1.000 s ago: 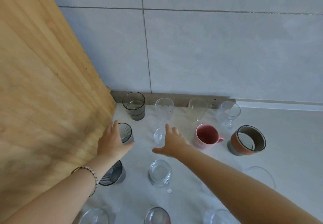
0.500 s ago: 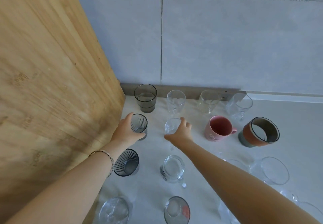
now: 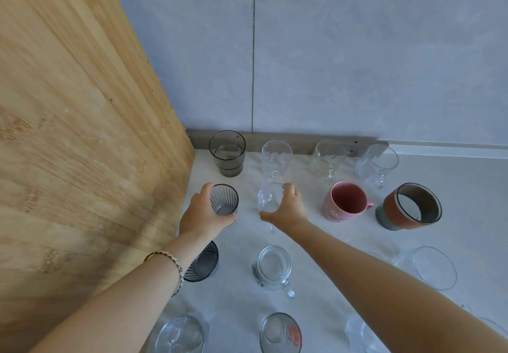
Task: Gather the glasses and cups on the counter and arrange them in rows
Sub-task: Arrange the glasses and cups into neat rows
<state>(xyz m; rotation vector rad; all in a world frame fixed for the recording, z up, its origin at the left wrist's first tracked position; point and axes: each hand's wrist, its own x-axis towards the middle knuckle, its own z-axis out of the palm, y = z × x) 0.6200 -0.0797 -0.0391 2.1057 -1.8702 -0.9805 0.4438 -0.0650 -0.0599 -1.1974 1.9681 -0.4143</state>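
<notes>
Glasses and cups stand in rows on the pale counter point(image 3: 453, 187). At the back are a smoky tumbler point(image 3: 227, 153) and three clear glasses point(image 3: 276, 158). My left hand point(image 3: 202, 213) grips a ribbed grey glass point(image 3: 224, 200) in the second row. My right hand point(image 3: 288, 209) grips a clear stemmed glass point(image 3: 268, 197) beside it. Right of them sit a pink mug point(image 3: 346, 201) and a terracotta-and-grey cup point(image 3: 409, 206). Closer are a dark ribbed glass point(image 3: 204, 263) and a clear mug point(image 3: 273, 267).
A wooden side panel point(image 3: 82, 146) rises along the left edge of the counter. A grey tiled wall point(image 3: 357, 63) stands behind the back row. More clear glasses point(image 3: 434, 267) stand at the right and along the near edge point(image 3: 280, 333).
Both hands have closed round their glasses; a second ago the right hand was spread flat short of the stemmed glass. The view has shifted, so the counter appears further right.
</notes>
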